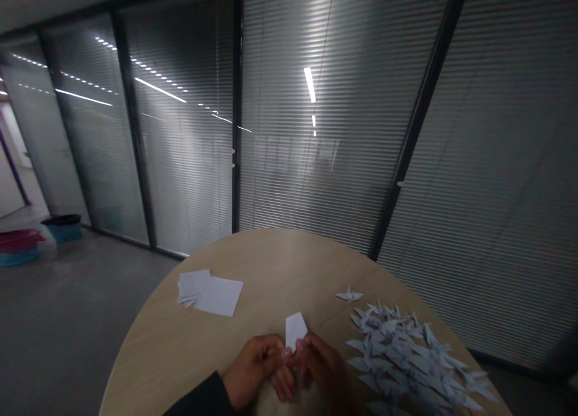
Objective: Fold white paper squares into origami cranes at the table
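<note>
"Where's the paper (295, 327)?"

"Up off the tabletop (280, 253), by the look of it, between the two hands, with its pointed end facing away from the person."

"How is it held?"

"By its near end. The left hand (253, 368) has thumb and forefinger closed on the lower left edge, its other fingers (283, 387) loosely curled below. The right hand (323, 363) pinches the lower right edge. Its remaining fingers are too dark and blurred for me to tell how they sit."

"Why both hands?"

"It's small, so I'd guess a grip from each side steadies it and leaves the far end uncovered."

"And the sheets (220, 294)?"

"Beyond the paper and to its left, overlapping, probably there so the left hand can reach them without crossing over."

"The cranes (401, 350)?"

"Heaped to the right of the paper, likely kept apart from the flat sheets so their wings don't get crushed. One lone crane (349, 296) stands beyond the paper, to its right, just clear of the heap."
</note>
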`<state>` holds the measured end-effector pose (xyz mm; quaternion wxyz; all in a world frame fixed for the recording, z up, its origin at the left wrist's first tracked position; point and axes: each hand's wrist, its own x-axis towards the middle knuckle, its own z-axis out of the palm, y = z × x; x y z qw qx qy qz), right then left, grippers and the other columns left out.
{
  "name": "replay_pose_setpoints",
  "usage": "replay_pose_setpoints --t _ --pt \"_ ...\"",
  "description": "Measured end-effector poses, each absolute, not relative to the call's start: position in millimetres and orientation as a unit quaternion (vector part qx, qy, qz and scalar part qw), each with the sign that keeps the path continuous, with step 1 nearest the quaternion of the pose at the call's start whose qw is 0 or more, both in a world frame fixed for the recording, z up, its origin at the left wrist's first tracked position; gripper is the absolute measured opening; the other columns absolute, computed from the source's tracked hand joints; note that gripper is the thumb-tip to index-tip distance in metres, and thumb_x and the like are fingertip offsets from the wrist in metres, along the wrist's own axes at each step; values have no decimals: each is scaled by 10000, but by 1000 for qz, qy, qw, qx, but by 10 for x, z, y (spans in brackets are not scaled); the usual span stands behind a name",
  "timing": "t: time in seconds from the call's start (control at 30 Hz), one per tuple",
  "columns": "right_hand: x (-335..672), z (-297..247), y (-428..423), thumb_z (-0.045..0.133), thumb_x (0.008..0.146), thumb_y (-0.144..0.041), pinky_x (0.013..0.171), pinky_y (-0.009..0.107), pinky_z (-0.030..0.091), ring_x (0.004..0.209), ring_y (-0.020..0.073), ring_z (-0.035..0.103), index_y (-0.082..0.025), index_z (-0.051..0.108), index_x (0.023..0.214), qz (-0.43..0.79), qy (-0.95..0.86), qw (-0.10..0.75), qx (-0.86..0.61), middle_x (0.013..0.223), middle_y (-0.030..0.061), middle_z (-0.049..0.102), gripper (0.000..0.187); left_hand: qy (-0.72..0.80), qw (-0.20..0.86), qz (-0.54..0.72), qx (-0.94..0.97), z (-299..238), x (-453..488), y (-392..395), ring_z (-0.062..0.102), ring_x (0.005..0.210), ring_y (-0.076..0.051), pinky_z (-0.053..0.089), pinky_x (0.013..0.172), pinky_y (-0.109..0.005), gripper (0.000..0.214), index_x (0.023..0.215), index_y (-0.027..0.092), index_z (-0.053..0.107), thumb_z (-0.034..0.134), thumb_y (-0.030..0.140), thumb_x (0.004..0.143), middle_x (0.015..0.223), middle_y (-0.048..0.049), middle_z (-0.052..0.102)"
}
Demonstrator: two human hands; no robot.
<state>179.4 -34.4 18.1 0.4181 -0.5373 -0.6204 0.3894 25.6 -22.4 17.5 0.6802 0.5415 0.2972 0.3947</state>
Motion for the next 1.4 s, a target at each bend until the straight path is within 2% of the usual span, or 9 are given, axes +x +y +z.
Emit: replay_pose_setpoints --t 0.2,0.33,0.4,0.53,0.63,0.77,0.97,1.13,1.4 --pt "1795 121 -341 406 825 -669 524 233 437 554 155 581 -231 575 698 384 -614 439 -532 598 7 625 487 293 680 373 559 261 251 -264 623 490 -147 468 440 -226 571 709 163 546 682 716 675 564 -32 645" --pt "1807 107 -358 381 844 -623 485 220 391 481 131 535 -222 607 722 359 -640 405 -545 574 4 633 476 307 637 416 571 349 221 -260 626 627 -156 499 476 -225 593 800 146 604 689 718 665 693 -35 630" --pt "1810 90 -365 392 844 -598 475 213 368 477 124 525 -224 603 720 349 -655 387 -547 580 -1 627 447 331 623 435 560 377 204 -245 602 587 -146 491 480 -233 616 791 139 617 700 729 637 670 -28 619" --pt "1805 45 -358 430 855 -555 473 204 350 498 120 523 -230 578 722 371 -671 355 -536 593 -22 607 381 370 594 460 547 401 177 -224 517 453 -108 428 484 -243 598 633 133 603 722 719 617 526 -15 595" --pt "1777 36 -354 422 867 -538 520 209 380 500 121 527 -223 564 721 396 -673 355 -514 544 -37 570 376 384 569 484 542 427 162 -227 472 432 -98 376 488 -239 597 571 134 606 731 717 606 461 0 556" --pt "1713 73 -382 418 873 -511 561 219 413 517 128 562 -213 589 749 419 -676 356 -490 553 -24 605 365 389 559 499 536 456 155 -236 479 436 -110 345 494 -244 588 522 138 601 737 703 609 440 -3 544" --pt "1704 112 -403 395 862 -511 561 236 390 500 132 537 -202 584 711 387 -697 323 -510 497 -17 571 393 380 564 528 509 404 175 -233 485 445 -116 340 491 -245 556 526 129 636 751 663 628 453 -12 560" --pt "1669 41 -375 384 818 -576 550 256 381 478 136 510 -206 574 714 417 -664 342 -517 489 -26 534 428 372 594 531 477 389 182 -220 521 456 -129 380 493 -246 517 614 109 716 792 620 605 474 -31 609" --pt "1611 58 -400 509 727 -624 559 271 388 472 141 517 -224 556 625 473 -633 371 -488 474 -12 569 416 377 615 544 429 409 190 -228 506 436 -104 395 476 -227 487 598 112 714 842 580 560 475 -16 610"
